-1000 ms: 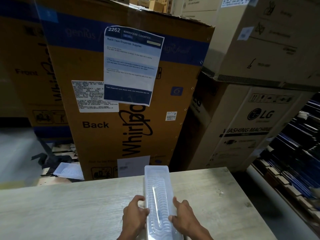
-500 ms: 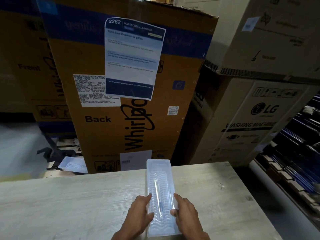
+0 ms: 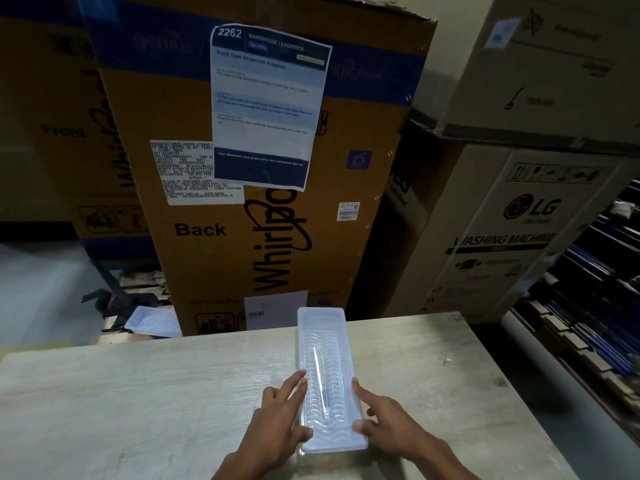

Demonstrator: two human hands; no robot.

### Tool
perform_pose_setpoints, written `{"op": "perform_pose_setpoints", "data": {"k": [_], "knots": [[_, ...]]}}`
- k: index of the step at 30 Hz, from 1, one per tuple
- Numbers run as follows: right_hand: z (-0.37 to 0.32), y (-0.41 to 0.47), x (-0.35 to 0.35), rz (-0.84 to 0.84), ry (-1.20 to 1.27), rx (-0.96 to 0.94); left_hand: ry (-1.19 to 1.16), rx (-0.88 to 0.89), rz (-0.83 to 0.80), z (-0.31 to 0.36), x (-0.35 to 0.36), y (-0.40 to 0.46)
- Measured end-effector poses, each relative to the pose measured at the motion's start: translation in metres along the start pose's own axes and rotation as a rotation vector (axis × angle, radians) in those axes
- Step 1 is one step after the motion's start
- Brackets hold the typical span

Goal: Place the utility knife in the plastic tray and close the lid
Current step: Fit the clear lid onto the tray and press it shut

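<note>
A long translucent plastic tray [image 3: 322, 327] lies lengthwise on the pale wooden table [image 3: 138, 393], with its ribbed lid on top. Through the lid the utility knife [image 3: 320, 382] shows as a slim pale bar with a dark part near its lower end. My left hand [image 3: 277, 417] rests against the tray's left side, thumb on the near end of the lid, fingers stretched forward. On the opposite side, my right hand [image 3: 388, 420] has its index finger along the edge and its thumb on the near corner.
A tall Whirlpool carton [image 3: 277, 237] with a printed sheet [image 3: 266, 105] taped on stands just behind the table. LG washing-machine cartons [image 3: 502, 237] are stacked at the right. A second plastic tray piece [image 3: 154, 323] lies on the pallet at the left. The table's right edge drops to the floor.
My fingers have straightened from a curled hold at the tray's near end to lying along its sides. The view has tilted down, so the tray and table sit higher.
</note>
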State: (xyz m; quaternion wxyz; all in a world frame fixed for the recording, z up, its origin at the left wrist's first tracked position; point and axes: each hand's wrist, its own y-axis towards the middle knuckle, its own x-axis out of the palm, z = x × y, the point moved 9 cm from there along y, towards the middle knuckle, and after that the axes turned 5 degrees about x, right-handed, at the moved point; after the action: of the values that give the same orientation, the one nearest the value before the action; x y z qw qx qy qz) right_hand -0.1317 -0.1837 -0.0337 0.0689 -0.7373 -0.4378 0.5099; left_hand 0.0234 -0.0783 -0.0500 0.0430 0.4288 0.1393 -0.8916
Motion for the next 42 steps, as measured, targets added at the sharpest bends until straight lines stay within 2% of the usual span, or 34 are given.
{"op": "perform_pose_setpoints", "data": {"k": [4,8,11,15,18,21,27,30,37,42], "knots": [[-0.005,-0.015,-0.002,-0.192,0.058,0.007,0.035,-0.012,-0.057,-0.004,0.003,0.003],[-0.006,-0.016,0.000,-0.227,0.039,-0.015,0.025,-0.026,-0.169,-0.010,0.011,0.006],[0.003,-0.007,0.003,-0.222,0.013,-0.021,-0.004,-0.034,-0.157,-0.009,0.010,0.006],[0.019,0.001,0.006,-0.104,-0.094,-0.021,-0.006,-0.031,-0.118,-0.008,0.007,0.004],[0.016,0.004,0.005,-0.009,-0.219,-0.088,0.019,-0.010,-0.093,-0.006,0.003,0.004],[0.005,0.008,0.002,0.015,-0.316,-0.128,0.074,0.013,-0.080,-0.007,0.001,0.005],[0.003,0.017,-0.007,0.031,-0.322,-0.143,0.252,0.110,0.192,0.005,-0.028,0.018],[0.005,0.021,-0.015,0.104,-0.233,-0.157,0.315,0.147,0.253,0.013,-0.034,0.034],[-0.022,0.035,-0.046,0.392,-0.238,-0.208,0.325,0.061,0.124,-0.019,-0.022,0.064],[-0.037,0.062,-0.049,0.345,-0.139,-0.169,0.348,0.080,0.104,-0.021,-0.022,0.071]]}}
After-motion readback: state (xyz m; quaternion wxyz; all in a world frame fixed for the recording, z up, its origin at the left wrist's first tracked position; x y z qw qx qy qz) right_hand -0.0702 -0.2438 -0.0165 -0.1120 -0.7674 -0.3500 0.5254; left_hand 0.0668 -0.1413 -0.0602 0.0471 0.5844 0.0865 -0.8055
